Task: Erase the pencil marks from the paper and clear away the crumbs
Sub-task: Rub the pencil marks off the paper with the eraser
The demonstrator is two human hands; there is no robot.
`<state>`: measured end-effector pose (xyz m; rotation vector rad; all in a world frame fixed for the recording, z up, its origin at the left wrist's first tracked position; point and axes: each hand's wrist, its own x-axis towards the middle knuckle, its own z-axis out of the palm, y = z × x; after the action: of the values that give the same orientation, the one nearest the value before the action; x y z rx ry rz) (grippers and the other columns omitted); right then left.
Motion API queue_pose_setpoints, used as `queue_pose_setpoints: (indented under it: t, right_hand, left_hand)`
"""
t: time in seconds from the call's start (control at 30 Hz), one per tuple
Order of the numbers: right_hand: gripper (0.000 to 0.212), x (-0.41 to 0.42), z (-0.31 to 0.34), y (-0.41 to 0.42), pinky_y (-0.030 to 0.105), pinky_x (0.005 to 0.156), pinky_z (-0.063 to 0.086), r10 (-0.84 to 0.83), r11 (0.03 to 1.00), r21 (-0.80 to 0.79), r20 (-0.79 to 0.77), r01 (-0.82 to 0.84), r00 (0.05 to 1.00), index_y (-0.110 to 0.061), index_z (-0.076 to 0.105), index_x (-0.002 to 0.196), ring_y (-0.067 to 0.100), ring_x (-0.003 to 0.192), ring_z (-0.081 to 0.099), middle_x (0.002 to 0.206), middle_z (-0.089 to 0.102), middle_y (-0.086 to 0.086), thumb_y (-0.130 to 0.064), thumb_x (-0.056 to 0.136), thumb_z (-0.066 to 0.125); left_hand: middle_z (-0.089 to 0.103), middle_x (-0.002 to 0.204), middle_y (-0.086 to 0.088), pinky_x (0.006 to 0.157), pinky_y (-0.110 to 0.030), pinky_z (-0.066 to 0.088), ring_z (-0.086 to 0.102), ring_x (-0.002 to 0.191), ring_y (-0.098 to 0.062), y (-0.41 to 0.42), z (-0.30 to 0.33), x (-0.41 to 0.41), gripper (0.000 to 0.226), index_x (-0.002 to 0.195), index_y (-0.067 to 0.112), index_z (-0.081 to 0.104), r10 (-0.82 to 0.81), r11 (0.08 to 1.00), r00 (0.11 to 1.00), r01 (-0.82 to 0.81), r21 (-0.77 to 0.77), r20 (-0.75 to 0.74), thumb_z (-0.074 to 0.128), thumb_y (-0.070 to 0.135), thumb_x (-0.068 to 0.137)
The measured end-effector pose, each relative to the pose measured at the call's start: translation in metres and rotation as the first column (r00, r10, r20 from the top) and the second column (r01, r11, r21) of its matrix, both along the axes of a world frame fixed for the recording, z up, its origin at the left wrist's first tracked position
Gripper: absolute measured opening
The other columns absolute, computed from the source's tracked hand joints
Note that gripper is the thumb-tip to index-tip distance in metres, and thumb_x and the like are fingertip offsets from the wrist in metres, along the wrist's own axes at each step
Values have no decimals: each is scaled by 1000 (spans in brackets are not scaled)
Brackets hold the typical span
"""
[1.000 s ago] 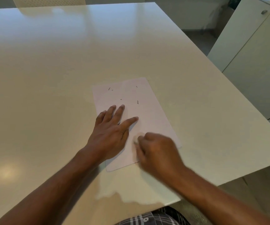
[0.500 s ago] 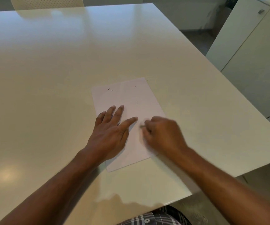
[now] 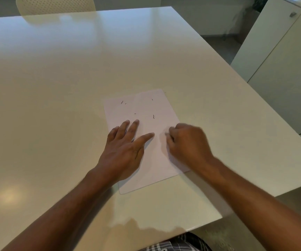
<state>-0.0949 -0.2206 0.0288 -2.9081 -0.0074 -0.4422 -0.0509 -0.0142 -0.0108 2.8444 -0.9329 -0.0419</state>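
The white rectangular sheet of paper (image 3: 146, 142) lies on the glossy cream table (image 3: 55, 87). The left hand (image 3: 122, 151) presses it flat, fingers straight. The right hand (image 3: 187, 142) is curled on the sheet's right edge; its contents can't be told. Dark crumbs (image 3: 153, 116) dot the sheet's far half.

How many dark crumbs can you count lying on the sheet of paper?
5 on the paper: two near the far-left corner, one far right, one mid-sheet, one largest. Hands may hide more.
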Motion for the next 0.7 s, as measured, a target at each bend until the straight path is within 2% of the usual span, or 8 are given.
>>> queue_pose_setpoints:
  t: [0.13,0.23,0.3,0.4,0.47,0.57,0.63,0.7]
  right_hand:
    - [16,-45,-2,36,25,46,36,259,964,89,-91,-251,962,-16,66,68,24,50,53,59,54,0,-21,82,69]
    - [14,-26,-9,-5,25,46,39,61,994,86,36,-64,997,-18,68,66,26,53,59,60,58,-1,-23,79,67]
    - [20,-22,-9,-24,26,48,42,-52,996,73,31,49,998,-17,70,69,26,54,60,61,58,-1,-28,82,60]
    - [13,-41,-14,-17,23,48,40,-5,990,141,20,2,1000,-20,74,77,17,52,56,60,56,-6,-26,86,65]
    - [10,-47,-19,-15,22,49,37,-28,971,240,27,21,999,-25,77,84,11,51,48,58,50,-10,-25,88,68]
    - [10,-45,-23,-21,24,52,38,-67,932,359,8,60,998,-31,78,91,8,55,47,57,46,-14,-28,90,69]
    - [10,-46,-22,-20,24,54,37,-54,910,410,-23,58,998,-32,78,90,9,57,47,56,46,-15,-30,91,69]
    - [11,-46,-22,-21,25,55,37,-51,886,459,-51,69,997,-33,78,88,10,59,48,56,49,-12,-32,92,68]
  left_hand:
    - [11,167,-7,120,-44,6,4,154,-29,0,-1,1,53,151,48,26,2,1000,1000,-2,1,5,15,37,100]
    - [12,167,-7,120,-44,5,4,154,-29,0,-1,0,53,151,48,27,5,1000,1000,-5,-8,1,16,36,101]
    - [12,167,-7,120,-44,6,4,154,-29,0,0,-1,53,151,48,28,9,1000,1000,-9,-16,-1,16,35,101]
    - [13,167,-7,120,-45,7,4,154,-29,-1,0,0,52,151,48,28,13,1000,1000,-13,-24,-3,17,35,101]
    - [12,167,-7,120,-45,7,4,153,-29,-2,1,0,53,151,49,27,16,1000,1000,-16,-17,-11,15,36,101]
    - [10,167,-7,121,-46,6,1,154,-29,-4,3,1,52,150,50,26,29,1000,999,-29,-7,-42,14,37,101]
    - [8,168,-8,121,-52,4,-3,153,-31,-8,7,1,48,149,50,26,50,999,998,-49,20,-34,21,34,104]
    - [7,167,-10,121,-55,3,-7,153,-32,-18,13,-2,50,147,46,33,80,996,997,-80,33,14,38,23,103]
